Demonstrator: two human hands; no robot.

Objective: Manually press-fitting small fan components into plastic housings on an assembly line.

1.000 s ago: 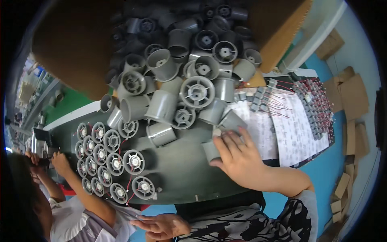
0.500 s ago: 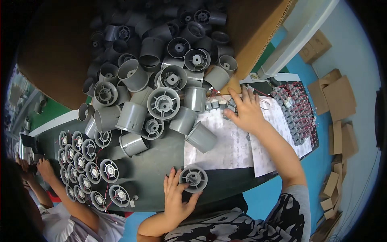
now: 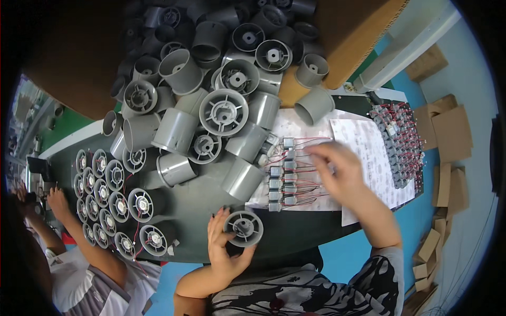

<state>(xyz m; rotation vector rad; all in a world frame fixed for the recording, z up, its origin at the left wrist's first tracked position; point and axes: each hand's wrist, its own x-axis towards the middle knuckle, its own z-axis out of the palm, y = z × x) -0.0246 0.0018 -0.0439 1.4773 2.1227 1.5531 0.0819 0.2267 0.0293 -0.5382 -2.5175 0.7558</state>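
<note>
My left hand [image 3: 222, 243] grips a round grey plastic housing [image 3: 252, 227] at the table's front edge, its spoked, open end turned up. My right hand [image 3: 341, 173], smeared by motion, hangs over the red wires of small metal motors [image 3: 275, 184]. Its fingers look bent, but I cannot tell whether they hold anything. Those motors lie in two columns on a white paper sheet [image 3: 316, 205], most with wires pointing right. A tipped grey housing [image 3: 242, 179] rests to the left of the motors, and another loose housing [image 3: 314, 105] lies beyond them.
A big heap of grey housings [image 3: 176, 129] spills out of a cardboard box [image 3: 363, 37]. Several housings with white centres and red wires [image 3: 141, 205] stand in rows at left, beside a co-worker's hand [image 3: 58, 203]. More wired motors [image 3: 400, 152] are packed together at right.
My right hand has come back from the heap's edge toward me. Motors in two columns now show on the paper. One loose housing lies farther right; my left hand keeps its housing.
</note>
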